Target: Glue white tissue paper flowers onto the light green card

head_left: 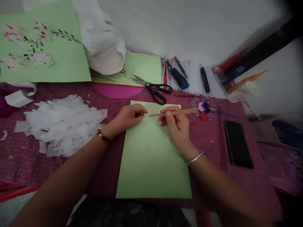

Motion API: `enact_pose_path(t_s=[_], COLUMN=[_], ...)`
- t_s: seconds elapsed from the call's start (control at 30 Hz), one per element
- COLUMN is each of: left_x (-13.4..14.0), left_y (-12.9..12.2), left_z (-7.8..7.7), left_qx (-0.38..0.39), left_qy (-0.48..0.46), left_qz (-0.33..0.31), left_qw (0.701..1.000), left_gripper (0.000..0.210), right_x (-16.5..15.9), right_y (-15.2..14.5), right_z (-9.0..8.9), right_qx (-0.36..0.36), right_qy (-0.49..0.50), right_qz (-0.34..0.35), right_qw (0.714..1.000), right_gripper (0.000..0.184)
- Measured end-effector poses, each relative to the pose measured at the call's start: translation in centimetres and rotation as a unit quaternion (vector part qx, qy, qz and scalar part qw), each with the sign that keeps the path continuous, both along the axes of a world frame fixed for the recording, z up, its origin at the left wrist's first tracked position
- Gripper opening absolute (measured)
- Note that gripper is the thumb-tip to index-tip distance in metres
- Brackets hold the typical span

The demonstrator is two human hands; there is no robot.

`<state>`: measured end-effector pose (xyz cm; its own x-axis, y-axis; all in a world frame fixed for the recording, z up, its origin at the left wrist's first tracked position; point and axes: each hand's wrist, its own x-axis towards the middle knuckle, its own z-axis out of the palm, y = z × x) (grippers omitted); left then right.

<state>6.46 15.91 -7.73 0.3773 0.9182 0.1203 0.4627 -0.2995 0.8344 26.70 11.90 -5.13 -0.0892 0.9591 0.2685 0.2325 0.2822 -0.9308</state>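
Note:
A sheet of light green paper [153, 160] lies flat in front of me, with both hands over its upper part. My right hand [176, 124] grips a thin, flat wooden stick [187, 111], its pointed end aimed left. Close to that tip, my left hand [132, 116] has its fingers curled and pinched together. A small whitish bit shows by the left fingertips, but I cannot make out what they hold. Left of the sheet is a heap of white tissue paper pieces [63, 124]. Black-handled scissors [153, 88] lie just beyond the sheet's top edge.
A green sheet with red-and-white flowers [40, 53] stands at the back left, beside crumpled white paper [104, 44]. A blue cutter [180, 78] and a black marker [204, 80] lie at the back right. Farther right are a paint palette [204, 107] and a phone [238, 144].

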Motion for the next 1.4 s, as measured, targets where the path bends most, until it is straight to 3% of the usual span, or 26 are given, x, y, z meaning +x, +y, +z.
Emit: enact_pose_path(t_s=[0.1, 0.23, 0.3, 0.4, 0.47, 0.53, 0.6, 0.67, 0.77, 0.87, 1.0, 1.07, 1.13, 1.3, 1.4], left_x=[-0.1, 0.6, 1.0, 0.1, -2.4, -6.0, -9.6, -12.3, -13.7, -13.3, -12.8, -12.7, -12.3, -9.4, -7.4], left_y=[0.5, -2.1, -5.2, -9.4, -10.0, -8.4, -5.6, -2.8, -0.7, -0.4, -0.1, 0.1, -0.1, -2.0, -2.7], left_z=[0.7, 4.7, 7.0, 9.2, 9.5, 8.9, 8.0, 7.0, 5.8, 4.9, 4.3, 4.8, 6.4, 11.4, 11.6], left_qx=[0.007, 0.121, 0.182, 0.196, 0.155, 0.12, 0.093, 0.045, -0.005, 0.013, -0.005, -0.022, -0.017, 0.138, 0.053], left_qy=[-0.009, 0.037, 0.129, 0.257, 0.284, 0.269, 0.267, 0.297, 0.359, 0.4, 0.382, 0.357, 0.326, 0.236, 0.195], left_qz=[0.002, 0.063, 0.004, -0.182, -0.178, -0.043, 0.088, 0.141, 0.127, 0.108, 0.075, 0.062, 0.062, 0.125, 0.123], left_qw=[1.0, 0.99, 0.975, 0.929, 0.929, 0.955, 0.955, 0.943, 0.924, 0.91, 0.921, 0.932, 0.943, 0.954, 0.972], left_gripper=[0.014, 0.029, 0.03, 0.013, 0.014, 0.014, 0.013, 0.017, 0.028, 0.027, 0.019, 0.019, 0.019, 0.01, 0.01], right_x=[0.5, 1.0, 1.1, 1.4, 1.6, 1.8, 2.0, 2.1, 2.2, 2.2, 2.1, 2.0, 1.9, 1.7, 1.5], right_y=[-0.9, -2.6, -3.7, -5.1, -5.6, -5.7, -5.5, -5.3, -5.3, -5.4, -5.4, -5.4, -5.4, -5.4, -5.3], right_z=[1.6, 3.2, 3.2, 2.1, 1.1, 0.2, -0.5, -1.0, -1.5, -1.9, -2.2, -2.2, -2.0, -1.5, -1.4], right_qx=[0.02, 0.011, -0.044, -0.131, -0.171, -0.198, -0.209, -0.216, -0.235, -0.248, -0.251, -0.25, -0.247, -0.237, -0.235], right_qy=[0.045, 0.095, 0.115, 0.13, 0.15, 0.179, 0.199, 0.208, 0.215, 0.213, 0.204, 0.202, 0.198, 0.199, 0.203], right_qz=[-0.016, -0.011, 0.016, 0.057, 0.049, 0.032, 0.028, 0.037, 0.047, 0.062, 0.075, 0.074, 0.066, 0.066, 0.073], right_qw=[0.999, 0.995, 0.992, 0.981, 0.972, 0.963, 0.957, 0.953, 0.947, 0.943, 0.943, 0.944, 0.946, 0.949, 0.948], right_gripper=[0.02, 0.015, 0.015, 0.015, 0.016, 0.017, 0.018, 0.018, 0.016, 0.017, 0.019, 0.019, 0.02, 0.024, 0.026])
